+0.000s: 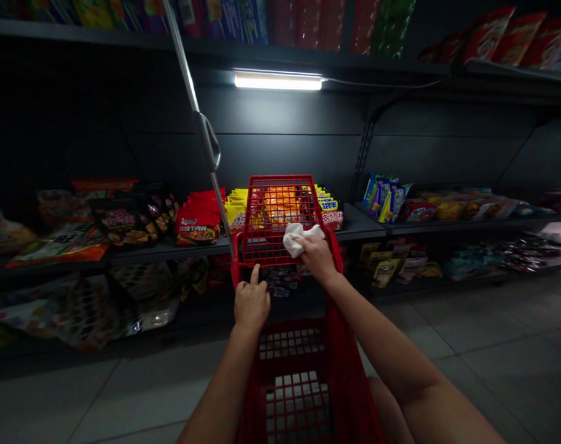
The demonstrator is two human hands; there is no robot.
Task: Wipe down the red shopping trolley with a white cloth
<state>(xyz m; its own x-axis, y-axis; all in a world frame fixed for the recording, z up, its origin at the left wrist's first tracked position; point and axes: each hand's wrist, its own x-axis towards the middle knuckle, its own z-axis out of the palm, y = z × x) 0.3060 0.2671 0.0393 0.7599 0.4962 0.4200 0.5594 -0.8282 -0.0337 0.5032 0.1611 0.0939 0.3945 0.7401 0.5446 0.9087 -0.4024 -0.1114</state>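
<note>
A red plastic shopping basket (336, 370) stands before me, its grid panel (280, 250) raised at the far end. My right hand (318, 259) is closed on a crumpled white cloth (295, 239), which lies against the lower right of the grid. Its fingertips are partly hidden by the cloth. My left hand (253, 302) is at the panel's lower left edge, index finger stretched out with its tip at the rim and the other fingers loosely bent. Nothing shows in it. A silver telescopic handle (188, 80) rises from the basket's left side.
A dark shelf (364, 231) behind the basket carries red noodle packs (198, 219), yellow packs (238, 209) and other bagged snacks. More bags lie on the lower shelf. A lit tube lamp (278, 81) hangs under the upper shelf. Pale tiles (493, 345) cover the floor.
</note>
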